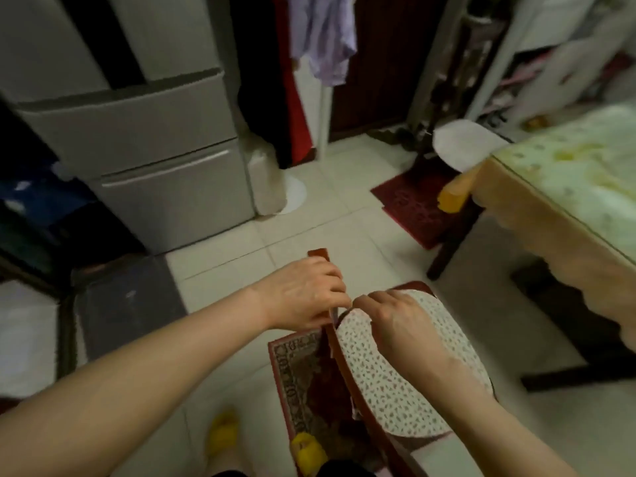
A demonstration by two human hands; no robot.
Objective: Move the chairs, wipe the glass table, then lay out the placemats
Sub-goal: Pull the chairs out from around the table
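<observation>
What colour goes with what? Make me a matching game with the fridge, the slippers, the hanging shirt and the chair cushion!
Things:
1. fridge
2. slippers
3. hanging shirt
4. chair cushion

Colours:
A. purple
B. white with little spots
C. grey
D. yellow

Pairs: 1-C, 2-D, 3-A, 4-B

One head cam only, wide-angle. Looks fwd & steep down, close over chair back (335, 352); fridge (137, 132) top-left, glass table (568, 173) at rt edge.
</observation>
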